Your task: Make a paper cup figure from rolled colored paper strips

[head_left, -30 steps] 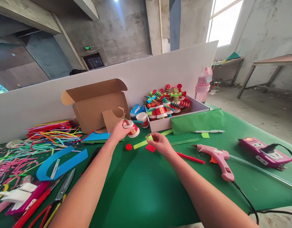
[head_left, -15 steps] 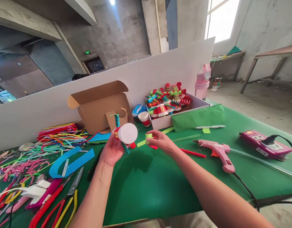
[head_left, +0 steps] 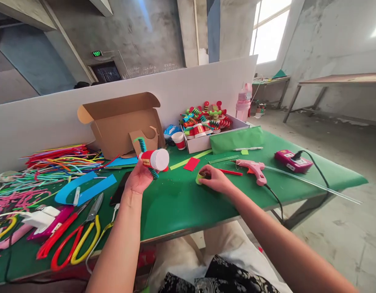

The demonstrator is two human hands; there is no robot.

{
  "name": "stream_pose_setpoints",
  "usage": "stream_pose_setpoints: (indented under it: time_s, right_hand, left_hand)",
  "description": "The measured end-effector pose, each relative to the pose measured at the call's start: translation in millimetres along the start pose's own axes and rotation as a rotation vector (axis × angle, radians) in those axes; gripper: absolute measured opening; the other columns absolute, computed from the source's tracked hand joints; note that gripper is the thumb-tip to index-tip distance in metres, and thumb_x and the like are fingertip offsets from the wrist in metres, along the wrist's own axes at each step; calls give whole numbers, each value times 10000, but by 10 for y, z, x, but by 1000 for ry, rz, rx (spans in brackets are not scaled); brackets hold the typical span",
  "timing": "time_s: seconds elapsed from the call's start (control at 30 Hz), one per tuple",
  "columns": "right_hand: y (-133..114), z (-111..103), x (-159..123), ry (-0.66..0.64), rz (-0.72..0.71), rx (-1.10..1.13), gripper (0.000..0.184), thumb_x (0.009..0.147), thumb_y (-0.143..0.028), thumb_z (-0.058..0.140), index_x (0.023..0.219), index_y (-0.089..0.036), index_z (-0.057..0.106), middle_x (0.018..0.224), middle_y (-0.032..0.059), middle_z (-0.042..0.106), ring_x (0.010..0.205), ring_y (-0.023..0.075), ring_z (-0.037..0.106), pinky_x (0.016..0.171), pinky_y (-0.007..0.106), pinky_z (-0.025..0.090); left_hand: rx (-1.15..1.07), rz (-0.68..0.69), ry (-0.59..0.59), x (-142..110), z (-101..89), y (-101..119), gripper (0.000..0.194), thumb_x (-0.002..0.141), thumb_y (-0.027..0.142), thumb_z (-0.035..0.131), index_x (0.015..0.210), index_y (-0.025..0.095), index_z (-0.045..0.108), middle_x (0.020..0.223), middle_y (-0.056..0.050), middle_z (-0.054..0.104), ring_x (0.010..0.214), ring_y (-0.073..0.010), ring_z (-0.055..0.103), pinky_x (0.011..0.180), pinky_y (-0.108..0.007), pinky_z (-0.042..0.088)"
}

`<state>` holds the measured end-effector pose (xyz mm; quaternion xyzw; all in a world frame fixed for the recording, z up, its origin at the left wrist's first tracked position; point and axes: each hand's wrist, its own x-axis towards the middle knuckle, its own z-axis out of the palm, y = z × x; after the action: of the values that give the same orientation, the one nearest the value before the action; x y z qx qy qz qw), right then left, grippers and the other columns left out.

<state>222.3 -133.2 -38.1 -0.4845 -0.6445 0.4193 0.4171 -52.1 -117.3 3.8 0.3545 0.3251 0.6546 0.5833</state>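
My left hand (head_left: 139, 178) grips a red and white paper cup (head_left: 154, 159), tipped sideways with its white base towards the right. Teal folded-paper springs (head_left: 141, 145) stick out from the cup above and below. Low over the green table, my right hand (head_left: 214, 178) pinches a small light-green paper roll (head_left: 199, 178); whether the roll touches the tabletop I cannot tell. Just beyond that hand lie a red paper square (head_left: 192, 164) and a light-green paper strip (head_left: 178, 165). A red disc is mostly hidden behind the cup.
A white box (head_left: 200, 144) of finished paper-cup figures stands at the back, beside another cup (head_left: 178, 140). The pink glue gun (head_left: 251, 169) lies to the right. Scissors (head_left: 93, 213), pipe cleaners (head_left: 59, 167) and an open cardboard box (head_left: 123, 126) occupy the left.
My left hand has lifted the cup and turned its base to the right. My right hand has come nearer and lower with the green roll, away from the red square. The view has shifted downward.
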Motion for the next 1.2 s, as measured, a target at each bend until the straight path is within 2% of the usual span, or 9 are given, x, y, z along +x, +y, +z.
stream_pose_setpoints:
  time_s: [0.17,0.27,0.33,0.47,0.67,0.8,0.9,1.1,1.2]
  right_hand:
    - [-69,-95,14,13,-102,-393,183,672,-183,767,819,-219,663,892,45,710,916,248,643,882,401,456]
    - [-252,-52,106,34,-174,-483,358,613,-299,854,922,-209,697,969,87,702,994,297,612,920,447,443]
    - [-393,53,200,54,-233,-420,498,631,-313,843,1086,-193,680,1080,109,677,996,278,611,922,429,452]
    - [-618,369,422,-233,-230,-94,713,686,-148,738,1360,-236,523,988,21,686,723,150,640,736,291,503]
    - [-716,465,499,-157,-186,-132,169,807,-117,550,788,-190,701,638,-28,623,581,116,562,627,244,452]
    - [-716,258,197,-125,-213,-135,244,864,-174,491,718,-197,685,597,-23,597,517,111,515,555,237,422]
    - [-686,83,-214,-219,-306,-249,267,858,-130,461,811,-205,713,671,1,648,562,131,562,578,247,441]
    - [-540,-300,-1294,-471,-297,-561,471,790,-32,503,1143,-270,703,1037,60,731,890,187,677,755,273,501]
    - [-437,-547,-1618,-399,-224,-505,190,806,-240,689,978,-291,752,1253,61,676,1074,235,656,903,351,506]
  left_hand:
    - [-11,-29,-3,7,-7,-25,386,793,396,741,1145,269,649,1205,-63,710,1200,-297,614,907,-521,569]
    - [-31,-6,-20,27,-50,-39,389,793,388,743,1151,268,651,1197,-53,715,1202,-274,614,925,-478,568]
    - [-42,3,-27,35,-77,-46,385,792,376,746,1151,271,655,1180,-36,724,1209,-243,612,930,-404,571]
    - [-35,-34,-2,42,-100,-67,330,807,347,728,1120,257,674,1127,-22,740,1199,-203,617,897,-283,574]
    - [-1,-46,-4,33,-71,-61,354,756,390,769,1072,259,682,1094,-4,743,1211,-187,602,857,-235,571]
    - [19,-11,-30,7,-6,-6,384,763,447,750,1092,266,667,1164,-27,723,1250,-257,575,911,-396,574]
    - [23,-20,-26,-8,27,24,397,773,456,739,1116,274,656,1195,-39,711,1257,-295,567,909,-486,571]
    - [-61,12,-26,-10,-34,-34,413,778,412,758,1146,278,629,1194,-28,717,1309,-295,522,965,-464,556]
    - [-62,4,-43,17,-94,-80,386,819,385,722,1171,279,607,1185,-14,725,1331,-288,499,971,-443,557]
